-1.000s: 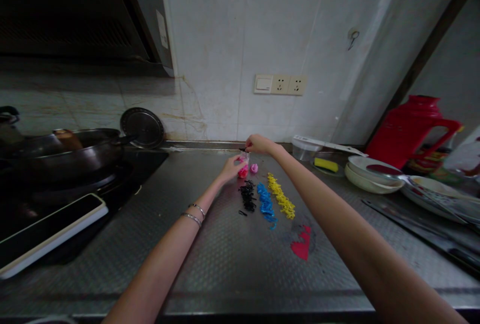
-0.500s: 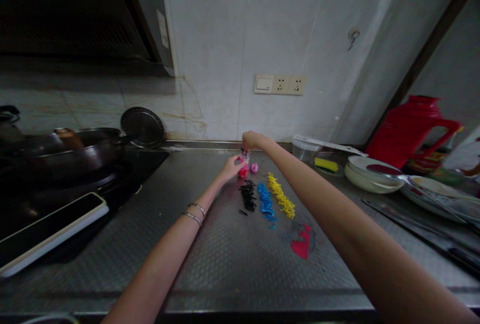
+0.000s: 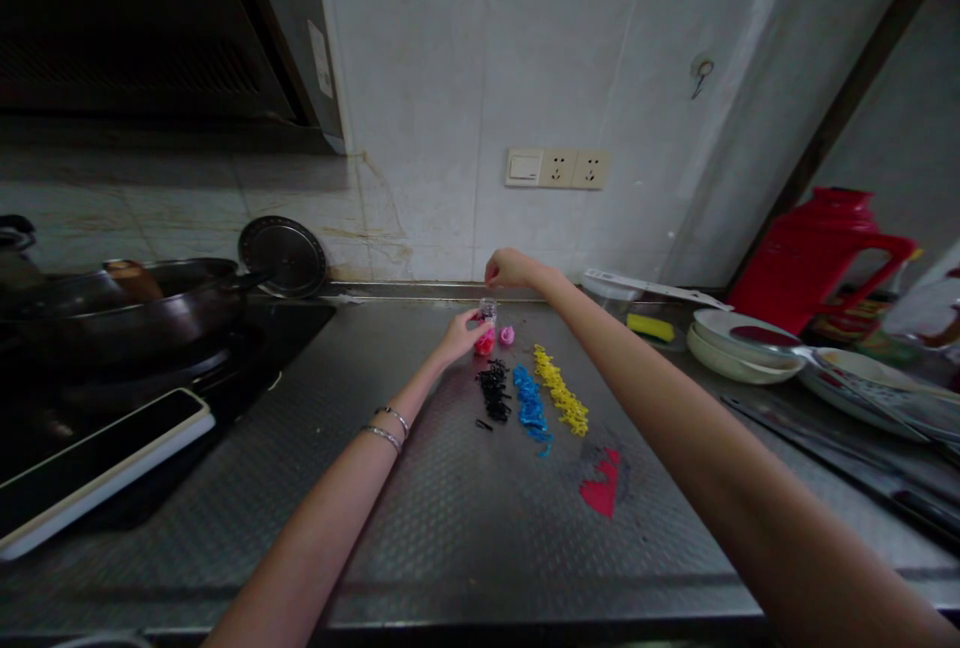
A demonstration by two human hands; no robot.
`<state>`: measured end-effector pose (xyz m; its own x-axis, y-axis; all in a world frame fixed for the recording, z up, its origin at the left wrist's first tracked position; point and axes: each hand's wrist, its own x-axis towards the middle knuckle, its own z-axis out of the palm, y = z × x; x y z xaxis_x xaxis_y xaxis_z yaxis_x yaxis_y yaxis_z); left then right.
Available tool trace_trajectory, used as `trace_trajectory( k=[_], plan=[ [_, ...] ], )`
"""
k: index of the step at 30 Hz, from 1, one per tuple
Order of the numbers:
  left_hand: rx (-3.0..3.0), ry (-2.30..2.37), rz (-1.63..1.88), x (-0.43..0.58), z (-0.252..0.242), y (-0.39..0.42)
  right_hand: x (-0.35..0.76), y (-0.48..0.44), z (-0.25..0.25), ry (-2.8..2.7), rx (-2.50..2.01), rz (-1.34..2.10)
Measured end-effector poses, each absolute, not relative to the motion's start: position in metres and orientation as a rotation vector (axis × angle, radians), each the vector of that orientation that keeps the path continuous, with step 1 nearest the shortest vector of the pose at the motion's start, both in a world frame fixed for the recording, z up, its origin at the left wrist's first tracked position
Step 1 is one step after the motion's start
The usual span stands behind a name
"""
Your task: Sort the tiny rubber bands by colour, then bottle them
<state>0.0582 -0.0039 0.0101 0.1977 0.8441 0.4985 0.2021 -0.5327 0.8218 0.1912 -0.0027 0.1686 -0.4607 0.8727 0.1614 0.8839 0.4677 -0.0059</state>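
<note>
My left hand (image 3: 461,336) is wrapped round a small clear bottle (image 3: 487,312) standing on the steel counter, with red pieces in its lower part. Above the bottle's mouth is my right hand (image 3: 511,269), apart from it, fingers pinched together and pointing down; anything between them is too small to see. A pink cap-like piece (image 3: 507,335) lies just right of the bottle. Nearer to me are rows of small pieces that look like tiny elastic bands: black (image 3: 493,391), blue (image 3: 531,403) and yellow (image 3: 560,390). One black piece (image 3: 484,425) lies apart.
A red torn scrap (image 3: 601,484) lies on the counter (image 3: 450,538). Left are a pan (image 3: 172,306) on the stove and a white-edged slab-like device (image 3: 112,473). To the right stand bowls (image 3: 739,363), a yellow sponge (image 3: 650,328) and a red thermos jug (image 3: 806,258).
My right hand has risen a little off the bottle's mouth, and the dark bit at its fingertips no longer shows there. My left hand stays on the bottle. The view has shifted slightly.
</note>
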Motion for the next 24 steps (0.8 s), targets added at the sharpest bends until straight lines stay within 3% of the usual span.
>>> trace_trajectory(
  k=[6,13,24],
  plan=[
    [1.898,0.983,1.341,0.058,0.008,-0.001,0.196,-0.064,0.148,-2.559,-1.378,-0.070],
    [1.907,0.940,1.345,0.057,0.008,0.000,0.193,-0.139,0.076,-2.801,-1.260,0.045],
    [1.831,0.979,1.335,0.058,0.010,-0.005,0.188,-0.158,0.036,-2.843,-1.221,0.090]
  ],
)
